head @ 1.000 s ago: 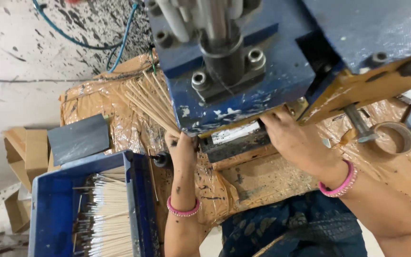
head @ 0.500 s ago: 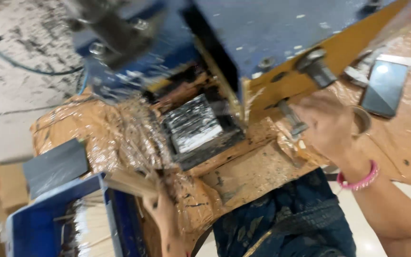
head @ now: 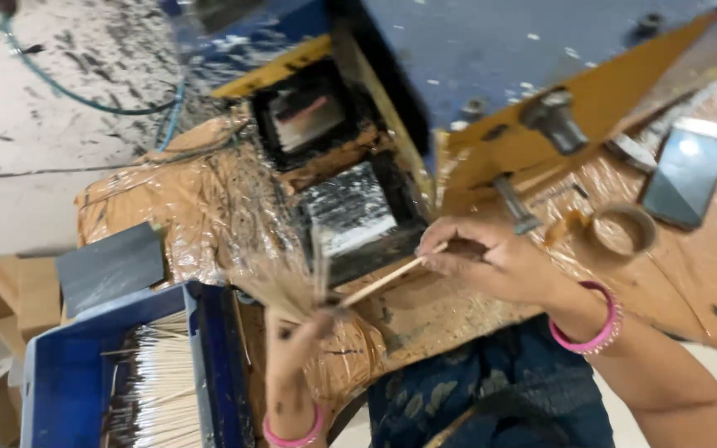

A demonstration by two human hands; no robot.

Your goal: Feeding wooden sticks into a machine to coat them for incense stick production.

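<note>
Left hand raised, gripping sticks; right hand pinching stick.

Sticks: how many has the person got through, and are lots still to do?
Done: I cannot tell; no finished pile shows. In hand: the left hand grips a blurred fan of sticks, and the right hand pinches a single stick beside the machine. Left: the blue tray holds many more pale sticks, so plenty seems to remain.
</note>
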